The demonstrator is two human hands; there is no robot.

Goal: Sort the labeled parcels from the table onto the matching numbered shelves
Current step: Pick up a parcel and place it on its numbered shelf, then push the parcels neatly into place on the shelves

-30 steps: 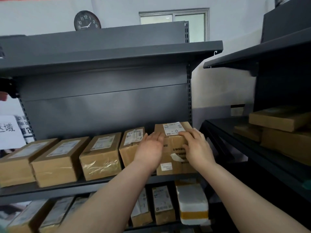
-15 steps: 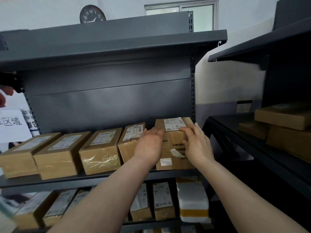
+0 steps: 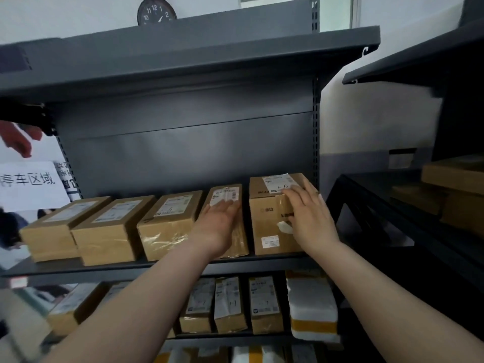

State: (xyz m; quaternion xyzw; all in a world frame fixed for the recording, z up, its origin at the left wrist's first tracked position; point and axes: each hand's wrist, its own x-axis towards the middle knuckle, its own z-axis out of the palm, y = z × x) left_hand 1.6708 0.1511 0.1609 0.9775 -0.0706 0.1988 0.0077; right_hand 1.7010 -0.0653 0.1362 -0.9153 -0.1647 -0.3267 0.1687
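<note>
The middle shelf (image 3: 104, 268) of the grey rack holds five brown cardboard parcels in one row, side by side. The rightmost parcel (image 3: 267, 224), taller than the rest and with "1-6" handwritten on its top label, stands at the shelf's right end beside the upright. The right hand (image 3: 310, 221) lies on its front right corner, fingers straight and spread, gripping nothing. The left hand (image 3: 218, 226) rests flat on the fourth parcel (image 3: 225, 195), fingers straight, also holding nothing. The third parcel (image 3: 167, 224) shows a "6" on its label; the labels of the two at the left are too blurred to read. The lower shelf (image 3: 235, 336) carries three upright brown boxes (image 3: 265, 305) marked "1-7", one white foam-wrapped package (image 3: 311, 307) banded in yellow at their right, and blurred boxes further left that I cannot count. A second rack (image 3: 366, 195) to the right holds stacked brown boxes (image 3: 455, 176), number unclear
</note>
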